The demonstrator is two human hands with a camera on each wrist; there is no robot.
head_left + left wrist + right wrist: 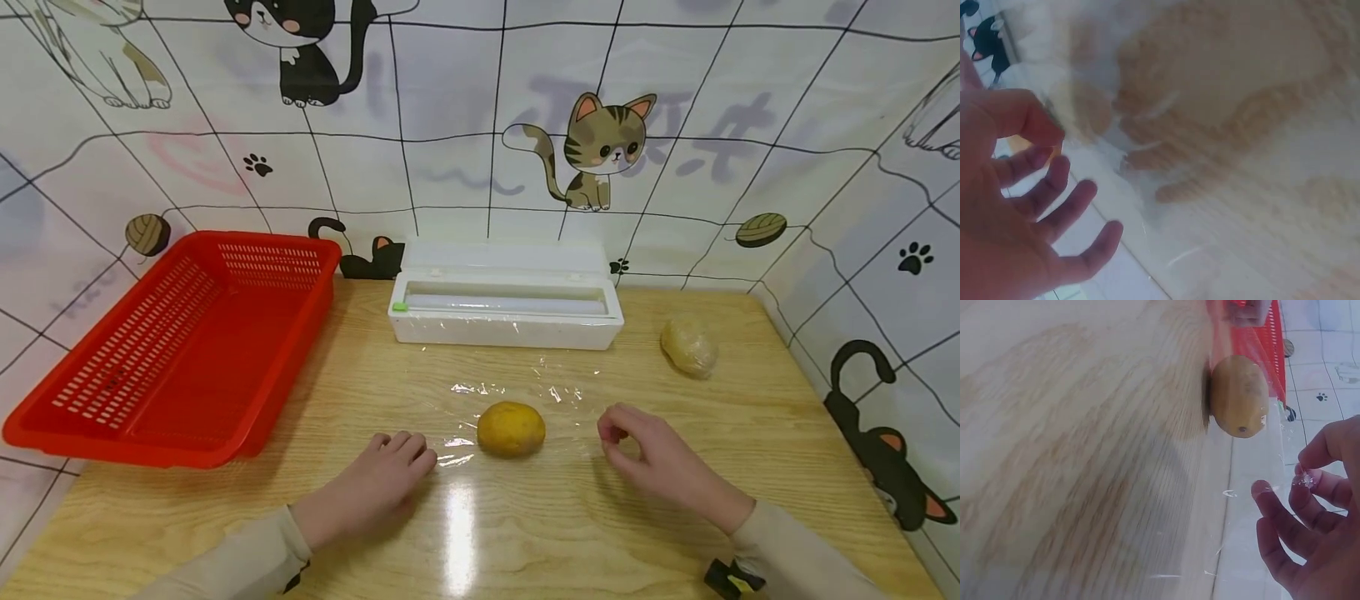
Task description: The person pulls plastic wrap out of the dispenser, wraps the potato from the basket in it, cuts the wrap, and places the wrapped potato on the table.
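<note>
My left hand [369,487] pinches, my right hand [666,462] pinches, both gripping clear, crinkly film [566,395]! It glints over the wood-grained table [570,542], and there's the oval, mottled yellow fruit [511,429], right between my hands.

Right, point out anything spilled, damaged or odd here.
Nothing looks spilled or damaged. The clear film around the yellow fruit is wrinkled, and the white box stands open, but with film in use neither seems odd.
</note>
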